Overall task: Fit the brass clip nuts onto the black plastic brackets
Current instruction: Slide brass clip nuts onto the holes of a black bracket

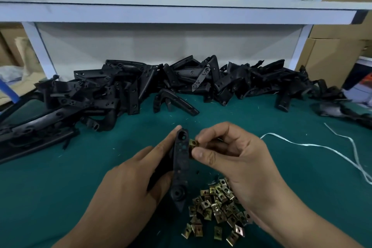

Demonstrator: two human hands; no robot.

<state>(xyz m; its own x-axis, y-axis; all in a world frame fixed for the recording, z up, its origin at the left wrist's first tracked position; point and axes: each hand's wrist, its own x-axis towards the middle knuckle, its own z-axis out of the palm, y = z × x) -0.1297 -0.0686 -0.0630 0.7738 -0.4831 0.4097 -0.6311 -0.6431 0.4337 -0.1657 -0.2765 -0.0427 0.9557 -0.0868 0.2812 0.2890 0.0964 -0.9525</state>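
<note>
Left hand: wrapped round upright black bracket above green table. Right hand: thumb and forefinger pinching brass clip nut against bracket's upper edge. Loose nut pile: on table, under right wrist.

Green tabletop. Heap of black plastic brackets along far edge; loose pile of brass clip nuts near front; white strap trailing at right.
</note>
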